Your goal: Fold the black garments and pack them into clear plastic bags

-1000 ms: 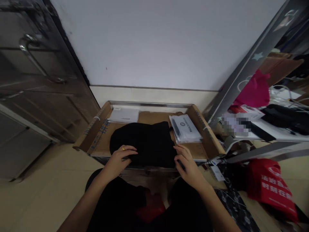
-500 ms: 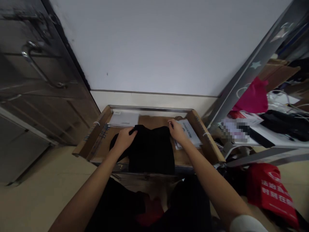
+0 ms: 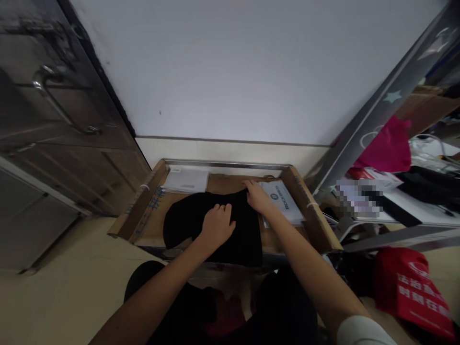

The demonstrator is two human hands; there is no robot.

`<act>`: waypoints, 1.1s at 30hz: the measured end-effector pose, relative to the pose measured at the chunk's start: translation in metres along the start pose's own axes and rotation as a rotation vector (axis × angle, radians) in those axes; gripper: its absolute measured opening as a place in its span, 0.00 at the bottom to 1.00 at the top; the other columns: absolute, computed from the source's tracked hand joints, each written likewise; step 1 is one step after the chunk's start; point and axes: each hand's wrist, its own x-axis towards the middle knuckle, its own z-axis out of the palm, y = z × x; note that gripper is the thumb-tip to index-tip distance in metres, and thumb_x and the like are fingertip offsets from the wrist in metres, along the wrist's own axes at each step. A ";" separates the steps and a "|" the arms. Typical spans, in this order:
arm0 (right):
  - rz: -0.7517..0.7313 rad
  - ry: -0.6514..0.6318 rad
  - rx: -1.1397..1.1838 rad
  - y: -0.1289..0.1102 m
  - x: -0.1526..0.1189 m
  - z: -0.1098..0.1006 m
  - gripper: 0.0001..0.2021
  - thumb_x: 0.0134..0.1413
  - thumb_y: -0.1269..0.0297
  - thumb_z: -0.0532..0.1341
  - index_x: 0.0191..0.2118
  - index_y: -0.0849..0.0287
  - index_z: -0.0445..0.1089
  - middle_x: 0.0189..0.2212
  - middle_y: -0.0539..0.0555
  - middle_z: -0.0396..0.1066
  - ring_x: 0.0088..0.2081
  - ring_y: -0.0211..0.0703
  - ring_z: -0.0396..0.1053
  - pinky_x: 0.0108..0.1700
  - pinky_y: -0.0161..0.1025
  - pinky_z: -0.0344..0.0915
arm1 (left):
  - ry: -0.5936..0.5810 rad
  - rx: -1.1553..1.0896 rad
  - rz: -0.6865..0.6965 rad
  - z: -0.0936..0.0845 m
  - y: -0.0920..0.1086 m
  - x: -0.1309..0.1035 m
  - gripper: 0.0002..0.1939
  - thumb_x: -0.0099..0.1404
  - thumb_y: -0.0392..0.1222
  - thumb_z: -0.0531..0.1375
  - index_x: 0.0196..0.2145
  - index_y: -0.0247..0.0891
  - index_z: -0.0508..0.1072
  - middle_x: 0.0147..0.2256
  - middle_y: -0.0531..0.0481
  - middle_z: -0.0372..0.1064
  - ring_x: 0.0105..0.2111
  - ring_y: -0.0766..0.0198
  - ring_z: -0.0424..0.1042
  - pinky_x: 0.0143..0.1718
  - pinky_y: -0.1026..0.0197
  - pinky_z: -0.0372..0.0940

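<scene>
A black cloth [image 3: 240,244] lies spread on a cardboard-lined tray [image 3: 143,225], its near edge reaching the tray's front. My left hand [image 3: 218,224] rests on the middle of the cloth, fingers apart, holding nothing. At the cloth's far right corner is my right hand [image 3: 257,195], its fingers at the edge; whether they pinch the fabric is hard to see. White packets [image 3: 187,181] lie at the back left of the tray. Beside my right hand, a stack of printed packets [image 3: 283,203] sits at the right.
A metal door with a handle [image 3: 64,112] stands at the left. Behind the tray is a pale wall [image 3: 233,72]. On the right, a white shelf [image 3: 424,206] holds a pink bag [image 3: 388,148] and black items. A red bag [image 3: 417,292] lies below it.
My left hand has let go of the cloth's far left edge and moved right and nearer, onto its middle. The cloth's left part now lies flatter and wider.
</scene>
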 end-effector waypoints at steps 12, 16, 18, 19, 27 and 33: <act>-0.025 0.202 0.028 -0.076 -0.047 -0.011 0.20 0.54 0.81 0.51 0.49 0.67 0.71 0.52 0.69 0.68 0.61 0.61 0.61 0.65 0.59 0.59 | 0.368 -0.376 -0.709 -0.057 -0.153 -0.051 0.07 0.58 0.41 0.59 0.36 0.39 0.70 0.33 0.48 0.73 0.36 0.56 0.73 0.43 0.55 0.68; -0.202 0.102 0.154 -0.093 -0.068 0.008 0.17 0.60 0.75 0.53 0.53 0.64 0.71 0.59 0.65 0.66 0.68 0.55 0.55 0.68 0.55 0.59 | 0.499 -0.109 -0.689 -0.062 -0.155 -0.067 0.10 0.62 0.42 0.57 0.40 0.39 0.73 0.39 0.43 0.75 0.42 0.51 0.74 0.49 0.50 0.67; -0.172 0.066 0.160 -0.084 -0.069 0.017 0.17 0.63 0.70 0.55 0.55 0.64 0.71 0.61 0.66 0.65 0.69 0.56 0.55 0.68 0.57 0.58 | 0.469 -0.059 -0.453 -0.056 -0.131 -0.060 0.11 0.65 0.41 0.54 0.42 0.40 0.74 0.43 0.42 0.75 0.47 0.51 0.73 0.54 0.50 0.65; -0.148 0.054 0.152 -0.078 -0.068 0.021 0.18 0.63 0.68 0.56 0.56 0.64 0.70 0.62 0.66 0.65 0.69 0.57 0.54 0.69 0.58 0.57 | 0.403 -0.067 -0.315 -0.051 -0.118 -0.053 0.12 0.66 0.40 0.54 0.44 0.41 0.74 0.46 0.42 0.75 0.50 0.52 0.72 0.56 0.50 0.64; 0.000 -0.028 0.012 -0.052 -0.067 0.032 0.29 0.65 0.58 0.57 0.65 0.72 0.61 0.68 0.73 0.55 0.71 0.64 0.48 0.70 0.60 0.49 | 0.155 -0.087 -0.135 -0.008 -0.100 -0.036 0.20 0.69 0.42 0.54 0.57 0.40 0.72 0.64 0.42 0.63 0.64 0.49 0.61 0.65 0.42 0.54; 0.009 -0.041 0.000 -0.053 -0.070 0.034 0.30 0.66 0.55 0.54 0.66 0.72 0.59 0.69 0.72 0.52 0.72 0.62 0.47 0.70 0.59 0.47 | 0.188 -0.092 -0.180 -0.005 -0.103 -0.038 0.19 0.68 0.41 0.55 0.55 0.42 0.73 0.62 0.42 0.65 0.62 0.49 0.64 0.63 0.43 0.57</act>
